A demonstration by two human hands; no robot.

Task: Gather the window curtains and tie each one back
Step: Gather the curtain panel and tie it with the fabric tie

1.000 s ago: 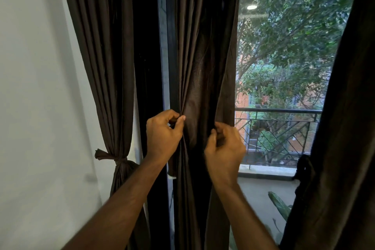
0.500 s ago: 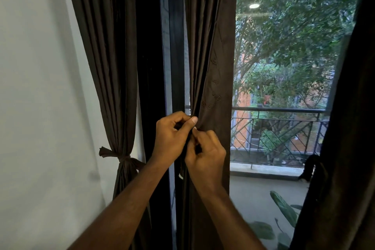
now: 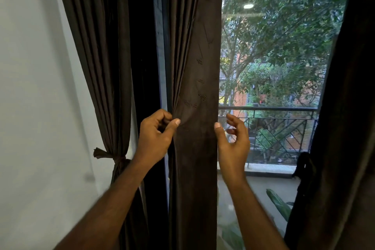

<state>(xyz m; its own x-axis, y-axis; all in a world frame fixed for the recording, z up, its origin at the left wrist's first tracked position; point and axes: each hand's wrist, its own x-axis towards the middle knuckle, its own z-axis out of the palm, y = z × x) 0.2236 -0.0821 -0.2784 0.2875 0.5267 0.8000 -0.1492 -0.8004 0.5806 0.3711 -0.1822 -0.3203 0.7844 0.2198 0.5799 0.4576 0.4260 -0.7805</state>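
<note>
A dark brown middle curtain (image 3: 194,67) hangs in folds in front of the window frame. My left hand (image 3: 156,138) pinches its gathered left folds between thumb and fingers at waist height. My right hand (image 3: 233,140) is at the curtain's right edge, fingers spread and loosely curved, thumb touching the edge, holding nothing. To the left a second brown curtain (image 3: 97,57) hangs gathered and bound by a knotted tieback (image 3: 115,155). A third dark curtain (image 3: 341,148) fills the right side, with a dark tie (image 3: 304,166) at its edge.
A white wall (image 3: 36,107) lies to the left. The dark window frame (image 3: 162,46) stands between the left and middle curtains. Through the glass (image 3: 274,57) I see trees, a balcony railing (image 3: 274,128) and plant leaves (image 3: 278,203) on the balcony floor.
My right hand let go of the folds beside my left hand and moved right to the curtain's free edge, opening up. My left hand kept its pinch on the gathered folds.
</note>
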